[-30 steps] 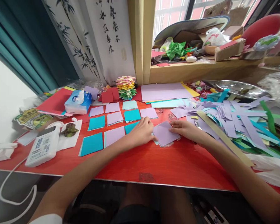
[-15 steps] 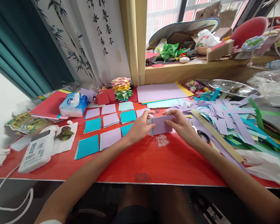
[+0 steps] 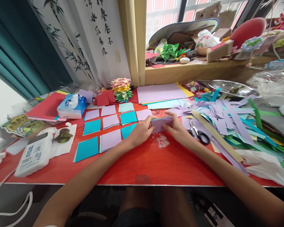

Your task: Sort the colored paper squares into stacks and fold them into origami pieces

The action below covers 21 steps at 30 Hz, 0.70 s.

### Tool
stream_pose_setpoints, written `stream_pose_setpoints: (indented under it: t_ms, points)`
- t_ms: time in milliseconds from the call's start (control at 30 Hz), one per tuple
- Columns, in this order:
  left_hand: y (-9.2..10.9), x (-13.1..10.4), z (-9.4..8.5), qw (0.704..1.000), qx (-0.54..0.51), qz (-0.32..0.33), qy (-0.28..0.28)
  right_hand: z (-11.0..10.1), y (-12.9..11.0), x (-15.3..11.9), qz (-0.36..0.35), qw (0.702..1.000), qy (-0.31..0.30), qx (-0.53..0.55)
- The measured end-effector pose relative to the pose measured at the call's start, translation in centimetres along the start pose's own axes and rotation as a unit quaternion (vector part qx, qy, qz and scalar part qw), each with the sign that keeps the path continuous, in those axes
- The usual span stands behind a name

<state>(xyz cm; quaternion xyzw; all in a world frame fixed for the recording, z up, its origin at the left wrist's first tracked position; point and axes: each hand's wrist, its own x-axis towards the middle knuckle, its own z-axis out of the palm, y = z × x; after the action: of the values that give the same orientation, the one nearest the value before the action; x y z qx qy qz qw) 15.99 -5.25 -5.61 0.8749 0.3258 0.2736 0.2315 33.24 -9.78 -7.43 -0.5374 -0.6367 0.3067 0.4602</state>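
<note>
Between my two hands a small stack of purple paper squares (image 3: 160, 125) stands on its edge, just over the red table, with a thin bluish edge showing along the top. My left hand (image 3: 144, 130) is closed on its left end, and my right hand (image 3: 175, 126) pinches the right end. Left of my hands, rows of cut squares lie on the table, among them a teal stack (image 3: 86, 149) and a purple stack (image 3: 110, 140). Black-handled scissors (image 3: 202, 136) rest beside my right wrist.
Cut paper strips (image 3: 223, 121) heap up at the right, beside a metal dish (image 3: 229, 88). Large purple sheets (image 3: 161, 93) lie at the back, near a folded-paper tower (image 3: 122, 90). At the left are a tissue pack (image 3: 72, 106) and a white device (image 3: 34, 154) with a cable.
The paper stack has tilted, so less of its purple face shows. My right hand has shifted slightly left, and more of the scissors is uncovered.
</note>
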Motion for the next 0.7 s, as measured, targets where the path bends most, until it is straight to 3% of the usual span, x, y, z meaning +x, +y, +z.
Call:
stream_pose_setpoints:
  t_ms: [133, 200, 267, 367, 467, 567, 700]
  points:
    - [-0.1, -0.1, -0.2, 0.998, 0.049, 0.014, 0.043, -0.2, 0.0, 0.4, 0.034, 0.998, 0.045, 0.021]
    - [-0.3, -0.2, -0.6, 0.988, 0.112, 0.035, 0.099, -0.6, -0.1, 0.7, 0.095, 0.987, 0.078, 0.105]
    - [-0.5, -0.4, -1.0, 0.971, 0.186, 0.081, 0.123, -1.1, -0.4, 0.8, 0.171, 0.960, 0.038, 0.219]
    - [-0.7, -0.6, -1.5, 0.951, 0.256, 0.166, 0.043, -1.6, -1.2, 0.7, 0.215, 0.922, -0.071, 0.315]
    - [-0.5, -0.6, -1.8, 0.950, 0.244, 0.193, -0.030, -1.8, -1.7, 0.3, 0.213, 0.928, -0.056, 0.299]
    - [0.2, -0.4, -2.1, 0.980, 0.147, 0.134, -0.011, -1.9, -1.3, 0.2, 0.214, 0.936, -0.033, 0.276]
    - [0.7, 0.2, -2.3, 0.998, 0.003, -0.023, 0.053, -1.8, -0.6, 0.4, 0.190, 0.941, -0.053, 0.275]
